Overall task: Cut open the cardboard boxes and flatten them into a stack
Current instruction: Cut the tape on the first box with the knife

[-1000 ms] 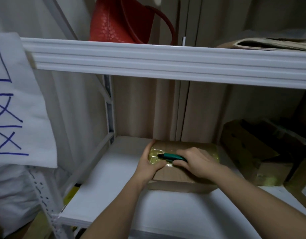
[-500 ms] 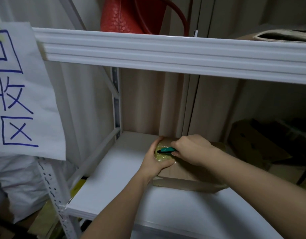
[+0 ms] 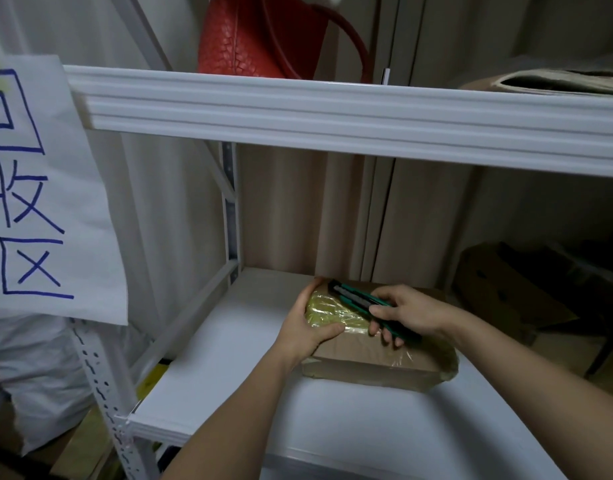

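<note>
A flat brown cardboard box (image 3: 374, 362), taped with yellowish clear tape, lies on the white lower shelf (image 3: 249, 368). My left hand (image 3: 307, 327) grips the box's left end, thumb on top of the tape. My right hand (image 3: 407, 311) holds a green and black utility knife (image 3: 353, 296) over the top of the box, its tip pointing toward the far left corner. Whether the blade touches the tape cannot be told.
More brown cardboard boxes (image 3: 506, 299) sit in shadow at the right of the shelf. The upper shelf beam (image 3: 332, 112) hangs close overhead, with a red bag (image 3: 260, 36) on it. A white paper sign (image 3: 38, 188) with blue writing hangs at the left.
My right hand has drawn back to the right along the box top, and more of the knife shows. My left hand stays on the box's left end.
</note>
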